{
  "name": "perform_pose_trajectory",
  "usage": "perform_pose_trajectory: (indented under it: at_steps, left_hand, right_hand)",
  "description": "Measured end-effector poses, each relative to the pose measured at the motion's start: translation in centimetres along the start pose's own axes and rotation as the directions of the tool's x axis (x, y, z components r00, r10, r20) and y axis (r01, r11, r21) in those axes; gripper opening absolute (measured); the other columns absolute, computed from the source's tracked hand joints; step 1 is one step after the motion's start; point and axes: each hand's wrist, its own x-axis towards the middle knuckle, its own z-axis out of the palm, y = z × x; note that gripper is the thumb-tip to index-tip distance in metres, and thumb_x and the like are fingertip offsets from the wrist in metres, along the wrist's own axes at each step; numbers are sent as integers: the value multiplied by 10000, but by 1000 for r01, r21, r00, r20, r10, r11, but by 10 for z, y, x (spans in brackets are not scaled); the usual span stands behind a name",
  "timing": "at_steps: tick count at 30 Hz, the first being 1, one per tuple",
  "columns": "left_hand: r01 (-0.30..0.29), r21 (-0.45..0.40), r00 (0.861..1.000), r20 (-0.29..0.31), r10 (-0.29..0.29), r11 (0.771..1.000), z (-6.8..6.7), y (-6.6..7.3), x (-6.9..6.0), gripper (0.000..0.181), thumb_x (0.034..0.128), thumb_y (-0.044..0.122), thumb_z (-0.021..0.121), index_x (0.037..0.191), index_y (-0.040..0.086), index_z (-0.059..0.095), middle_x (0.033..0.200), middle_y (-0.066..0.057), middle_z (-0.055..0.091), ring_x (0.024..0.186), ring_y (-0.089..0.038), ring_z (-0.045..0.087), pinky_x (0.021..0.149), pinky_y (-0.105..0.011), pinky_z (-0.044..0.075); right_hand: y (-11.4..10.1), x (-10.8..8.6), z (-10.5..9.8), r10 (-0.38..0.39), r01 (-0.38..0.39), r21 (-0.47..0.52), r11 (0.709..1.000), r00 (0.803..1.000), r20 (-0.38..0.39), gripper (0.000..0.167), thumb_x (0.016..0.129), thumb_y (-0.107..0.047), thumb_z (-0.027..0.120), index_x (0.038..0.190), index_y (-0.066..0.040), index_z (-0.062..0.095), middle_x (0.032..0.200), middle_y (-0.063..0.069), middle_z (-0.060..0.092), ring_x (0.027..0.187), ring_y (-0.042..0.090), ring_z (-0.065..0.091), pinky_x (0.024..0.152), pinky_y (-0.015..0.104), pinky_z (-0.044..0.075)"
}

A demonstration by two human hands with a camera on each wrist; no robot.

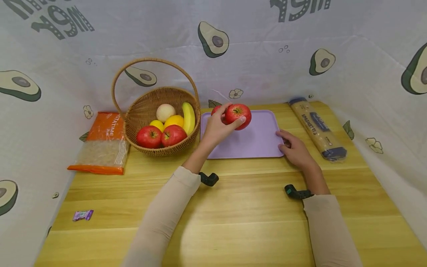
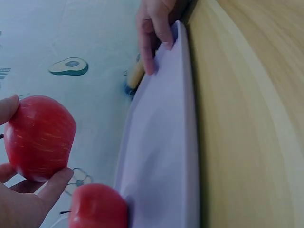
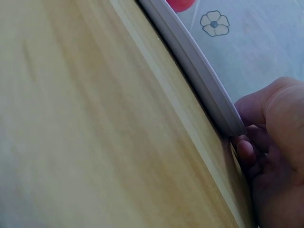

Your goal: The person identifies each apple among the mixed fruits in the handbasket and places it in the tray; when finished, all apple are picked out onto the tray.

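Note:
A red apple [image 1: 238, 115] is held by my left hand [image 1: 217, 128] above the left half of a lilac tray [image 1: 258, 142]. The left wrist view shows the thumb and fingers around that apple, which is clear of the tray. A second red apple [image 2: 97, 206] sits at the tray's left end, partly hidden behind my left hand in the head view. On the opposite side, my right hand [image 1: 297, 150] grips the tray's right edge near the front corner. Fingers [image 3: 246, 153] curl under the rim there, in the right wrist view.
A wicker basket [image 1: 160, 152] with a tall handle holds two apples, a banana [image 1: 188, 118] and other fruit, left of the tray. An orange pasta bag [image 1: 101, 148] lies beyond it. A spaghetti pack [image 1: 317, 128] lies at right, and a purple wrapped sweet [image 1: 83, 215] at front left.

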Motion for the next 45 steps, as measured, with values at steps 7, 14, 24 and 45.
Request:
perform_pose_trajectory:
  at_steps: [7, 14, 24, 45]
  left_hand:
    - [33, 17, 999, -15, -33, 999, 28, -3, 14, 790, 870, 536, 777, 1547, 272, 465, 1489, -58, 538, 1322, -259, 524, 1024, -433, 557]
    - [50, -54, 998, -31, -51, 997, 54, -6, 31, 786, 904, 476, 766, 1566, 207, 437, 1525, -52, 522, 1333, -247, 537, 1041, -419, 548]
    - [147, -71, 986, -74, -152, 987, 90, -15, 46, 780, 940, 488, 719, 1600, 248, 380, 1537, -65, 526, 1380, -262, 517, 1106, -433, 502]
    - [64, 149, 994, -97, -50, 987, 98, -33, 51, 919, 931, 510, 713, 1636, 119, 272, 1639, -66, 403, 1498, -296, 397, 1209, -465, 386]
  right_hand:
    - [0, 0, -1, 11, -11, 11, 1000, 1000, -6, 526, 1044, -91, 519, 1554, -8, 419, 1651, 226, 326, 1213, 343, 471, 980, 377, 411]
    - [1, -2, -4, 21, -21, 9, 1000, 1000, -3, 531, 1045, -63, 503, 1562, -2, 400, 1659, 233, 302, 1282, 387, 463, 1074, 540, 397]
    - [-1, 0, -3, 36, -36, 19, 999, 999, 0, 530, 1051, -83, 499, 1567, -21, 401, 1666, 223, 295, 1274, 391, 446, 1118, 584, 372]
    - [-1, 0, 0, 35, -35, 31, 999, 999, -2, 535, 1039, -67, 507, 1563, -18, 408, 1650, 223, 324, 1248, 367, 448, 1099, 553, 376]
